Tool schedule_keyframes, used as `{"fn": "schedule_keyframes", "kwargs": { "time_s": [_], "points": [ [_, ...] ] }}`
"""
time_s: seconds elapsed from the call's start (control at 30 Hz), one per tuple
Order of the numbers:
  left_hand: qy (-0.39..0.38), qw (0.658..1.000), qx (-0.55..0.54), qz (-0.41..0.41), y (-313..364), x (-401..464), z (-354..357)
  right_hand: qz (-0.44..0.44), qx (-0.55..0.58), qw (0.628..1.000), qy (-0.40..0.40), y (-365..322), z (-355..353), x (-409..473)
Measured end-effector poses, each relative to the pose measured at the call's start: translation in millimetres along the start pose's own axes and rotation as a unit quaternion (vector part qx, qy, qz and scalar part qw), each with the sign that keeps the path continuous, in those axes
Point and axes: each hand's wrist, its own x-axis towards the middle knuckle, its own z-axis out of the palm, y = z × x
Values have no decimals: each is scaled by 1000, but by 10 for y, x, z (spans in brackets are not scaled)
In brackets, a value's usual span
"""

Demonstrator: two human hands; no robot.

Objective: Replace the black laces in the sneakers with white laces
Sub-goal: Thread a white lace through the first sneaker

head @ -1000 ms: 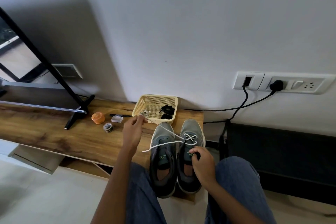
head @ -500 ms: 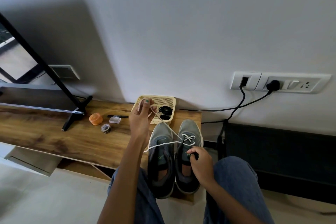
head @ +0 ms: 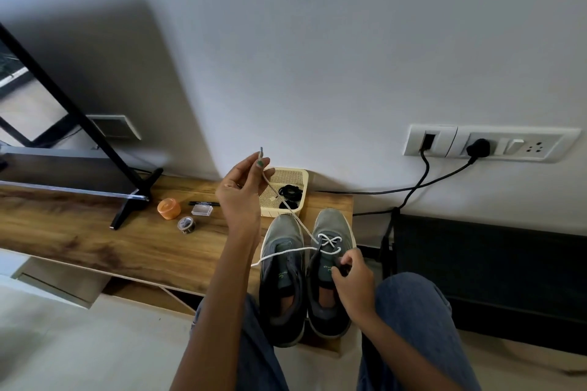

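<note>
Pale grey wall rises behind a low wooden shelf (head: 95, 232) where two grey sneakers stand side by side, toes to the wall. On the right sneaker (head: 330, 267) a white lace (head: 328, 243) crosses the lowest eyelets; the left sneaker (head: 281, 276) has no lace threaded, though one loose white end trails across it. The person's left hand (head: 241, 190) is raised above the shelf, pinching the lace's other end near its tip, so the strand runs taut down to the shoe. Their right hand (head: 352, 276) grips the right sneaker at its tongue, fingers curled. Just behind the shoes sits a cream basket (head: 300, 174) holding coiled black laces (head: 289, 192). Farther left lie an orange lid (head: 169, 208), a tape roll (head: 186, 225), a small clear box (head: 201, 209) and a pen (head: 203, 203).
</note>
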Motion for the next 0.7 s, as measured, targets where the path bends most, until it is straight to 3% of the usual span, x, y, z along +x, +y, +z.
{"fn": "schedule_keyframes", "kwargs": {
  "time_s": [0.13, 0.3, 0.43, 0.57, 0.67, 0.7],
  "points": [
    [-35, 990, 135, -18, -213, -94, 22, 41, -6, 999, -26, 20, -22, 97],
    [-130, 927, 345, -62, -848, -425, -13, 70, -32, 994, -77, 13, -62, 205],
    [-185, 841, 504, -62, -1317, -665, -97, 75, 2, 989, -127, 76, -99, 316],
    [-175, 760, 623, 60, -1464, -716, -135, 145, 81, 978, -128, 136, -148, 391],
    [-193, 646, 722, 155, -1553, -700, -145, 204, 148, 960, -121, 151, -170, 386],
    [-186, 629, 737, 160, -1600, -688, -154, 224, 167, 953, -117, 159, -169, 386]
  ]
}}
